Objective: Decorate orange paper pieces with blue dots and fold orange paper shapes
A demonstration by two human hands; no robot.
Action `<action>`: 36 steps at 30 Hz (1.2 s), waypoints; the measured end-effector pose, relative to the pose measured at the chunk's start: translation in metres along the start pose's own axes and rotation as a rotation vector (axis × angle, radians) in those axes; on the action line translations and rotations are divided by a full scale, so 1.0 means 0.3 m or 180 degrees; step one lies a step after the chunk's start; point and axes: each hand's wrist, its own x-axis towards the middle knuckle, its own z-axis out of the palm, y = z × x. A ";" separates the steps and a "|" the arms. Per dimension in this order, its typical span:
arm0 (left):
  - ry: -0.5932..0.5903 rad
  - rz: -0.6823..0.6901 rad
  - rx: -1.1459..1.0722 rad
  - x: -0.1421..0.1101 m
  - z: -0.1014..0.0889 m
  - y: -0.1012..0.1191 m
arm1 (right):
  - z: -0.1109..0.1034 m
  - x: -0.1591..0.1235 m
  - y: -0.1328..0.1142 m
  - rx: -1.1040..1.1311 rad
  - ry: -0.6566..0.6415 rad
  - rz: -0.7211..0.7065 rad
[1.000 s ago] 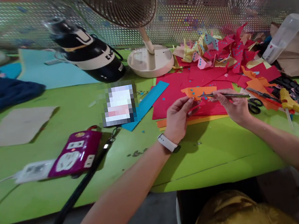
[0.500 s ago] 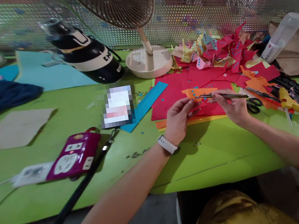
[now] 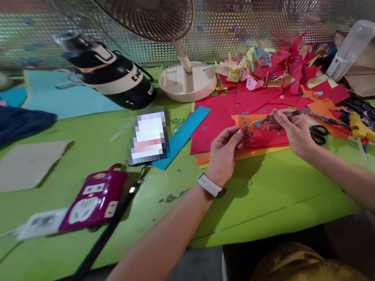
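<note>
Between the thumb and fingers of my left hand (image 3: 225, 153) is a folded piece of orange paper (image 3: 241, 120) with small blue dots on it. My right hand (image 3: 296, 132) is closed round metal tweezers (image 3: 266, 119), whose tips point left and meet the orange paper near my left fingertips. Whether the tips pinch a dot is too small to tell. Both hands are above red paper sheets (image 3: 207, 127) scattered with tiny blue dots. Orange and yellow strips (image 3: 247, 153) stick out from under the red sheets.
Behind the sheets lies a heap of folded paper pieces (image 3: 268, 67). Scissors (image 3: 319, 133), a yellow glue gun (image 3: 363, 128) and a clear bottle (image 3: 352, 50) are on the right. A fan (image 3: 188, 83), a flask (image 3: 119, 77), a phone (image 3: 149, 136) and a purple power strip (image 3: 93, 199) stand leftward.
My right hand has turned slightly and its grip on the tweezers has shifted. The tweezer tips have moved slightly down on the orange paper. My left hand still holds the paper.
</note>
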 end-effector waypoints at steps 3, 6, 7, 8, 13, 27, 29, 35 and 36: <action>-0.0033 0.0003 0.0013 0.000 0.001 -0.001 | 0.001 -0.004 0.004 0.0024 0.0007 0.0108; -0.0035 -0.0012 0.0003 -0.001 0.002 0.000 | 0.003 -0.008 0.002 0.0016 0.0002 0.0138; -0.0030 -0.0018 -0.0005 -0.002 0.002 0.001 | 0.003 -0.008 0.002 0.0018 0.0008 0.0147; -0.0029 -0.0023 -0.0013 -0.002 0.003 0.001 | 0.004 -0.008 0.002 0.0021 0.0018 0.0160; -0.0056 -0.0027 -0.0053 -0.004 0.005 0.003 | 0.006 -0.006 0.005 0.0087 0.0015 0.0218; -0.0068 0.0019 -0.0073 -0.001 0.005 0.005 | 0.000 -0.004 -0.002 -0.0043 0.0111 0.0133; -0.0071 0.0005 -0.0039 -0.001 0.002 0.006 | -0.008 0.001 -0.013 -0.0088 0.0235 -0.0090; -0.0192 -0.0071 0.0182 -0.009 0.000 0.007 | -0.044 0.032 -0.031 -0.1274 -0.0202 -0.1128; -0.0205 -0.0079 0.0213 -0.011 0.002 0.007 | -0.048 0.036 -0.027 -0.1473 -0.0336 -0.1157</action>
